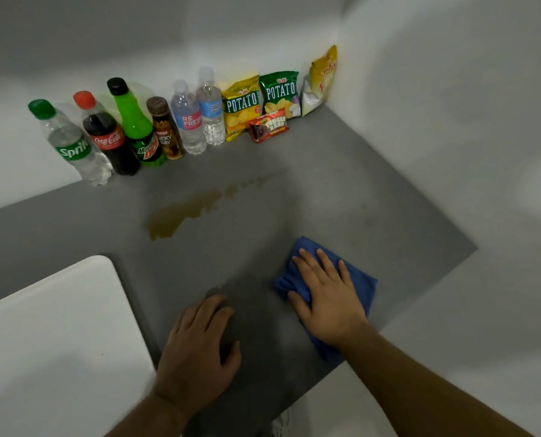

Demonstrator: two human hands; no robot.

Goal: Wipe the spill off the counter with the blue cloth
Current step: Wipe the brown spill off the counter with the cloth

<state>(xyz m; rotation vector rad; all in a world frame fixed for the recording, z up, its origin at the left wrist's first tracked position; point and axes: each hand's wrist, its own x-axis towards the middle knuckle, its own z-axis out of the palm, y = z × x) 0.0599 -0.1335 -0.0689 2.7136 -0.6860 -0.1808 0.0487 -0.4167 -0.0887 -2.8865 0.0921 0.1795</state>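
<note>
Counter point(341, 190) spill point(180, 216) before bottles point(130, 130), snacks point(262, 102)

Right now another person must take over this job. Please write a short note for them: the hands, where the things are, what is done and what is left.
Right hand: lies flat on the blue cloth, fingers straight.
Left hand: rests on the counter, holds nothing.
Cloth: near the front edge of the counter, apart from the spill.
Spill: a brown puddle farther back and to the left, in front of the bottles; a thin trail runs to the right of it.
Done: a hand is on the cloth.
Left: slide the cloth over to the puddle and its trail and wipe both away.
</note>
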